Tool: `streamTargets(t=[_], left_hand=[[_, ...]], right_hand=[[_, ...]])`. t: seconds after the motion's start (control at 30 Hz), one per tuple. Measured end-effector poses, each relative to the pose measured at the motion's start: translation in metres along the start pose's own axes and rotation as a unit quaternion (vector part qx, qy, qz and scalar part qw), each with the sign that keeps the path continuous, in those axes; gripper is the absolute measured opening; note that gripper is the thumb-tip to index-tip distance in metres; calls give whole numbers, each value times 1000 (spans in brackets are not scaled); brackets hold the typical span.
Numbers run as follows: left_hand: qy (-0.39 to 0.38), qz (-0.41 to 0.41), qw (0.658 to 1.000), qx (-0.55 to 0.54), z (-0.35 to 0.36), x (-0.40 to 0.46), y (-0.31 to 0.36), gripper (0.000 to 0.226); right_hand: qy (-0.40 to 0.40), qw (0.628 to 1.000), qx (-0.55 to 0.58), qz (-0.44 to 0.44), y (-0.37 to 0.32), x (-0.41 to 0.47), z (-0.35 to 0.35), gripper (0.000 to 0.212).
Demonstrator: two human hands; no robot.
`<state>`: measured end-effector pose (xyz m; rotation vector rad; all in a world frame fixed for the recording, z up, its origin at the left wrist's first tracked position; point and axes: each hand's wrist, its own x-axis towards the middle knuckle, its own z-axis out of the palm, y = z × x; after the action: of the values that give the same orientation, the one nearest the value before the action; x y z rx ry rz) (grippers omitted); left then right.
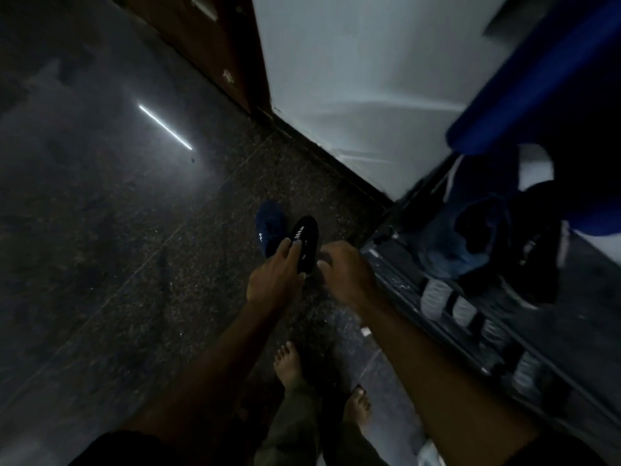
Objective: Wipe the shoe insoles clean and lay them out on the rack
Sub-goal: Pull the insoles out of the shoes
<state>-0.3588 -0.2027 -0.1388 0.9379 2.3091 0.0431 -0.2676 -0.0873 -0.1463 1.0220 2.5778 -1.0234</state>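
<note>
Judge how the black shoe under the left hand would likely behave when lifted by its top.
The black shoe looks like a soft low sneaker, so probably light and somewhat floppy at the upper. The left hand holds it at one end, so it may tilt. Dim light hides the grip.

Glossy speckled stone floor (134, 264); fuzzy blue cloth slipper (268, 227); matt painted wall (353, 79).
</note>
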Motion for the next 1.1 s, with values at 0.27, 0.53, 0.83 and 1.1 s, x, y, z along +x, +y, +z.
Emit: streamTargets(t=[0.27, 0.53, 0.83, 1.1], left_hand=[[56, 124, 989, -59, -57, -79, 121, 86], [63, 192, 979, 40, -60, -90, 215, 76], [3, 120, 984, 135, -25, -69, 254, 72], [26, 77, 993, 89, -16, -46, 252, 42]], right_hand=[[78, 987, 140, -4, -2, -101, -104, 23], [260, 961, 55, 72, 89, -162, -177, 22], [78, 982, -40, 165, 166, -174, -174, 55], [70, 984, -57, 155, 182, -158, -158, 40]])
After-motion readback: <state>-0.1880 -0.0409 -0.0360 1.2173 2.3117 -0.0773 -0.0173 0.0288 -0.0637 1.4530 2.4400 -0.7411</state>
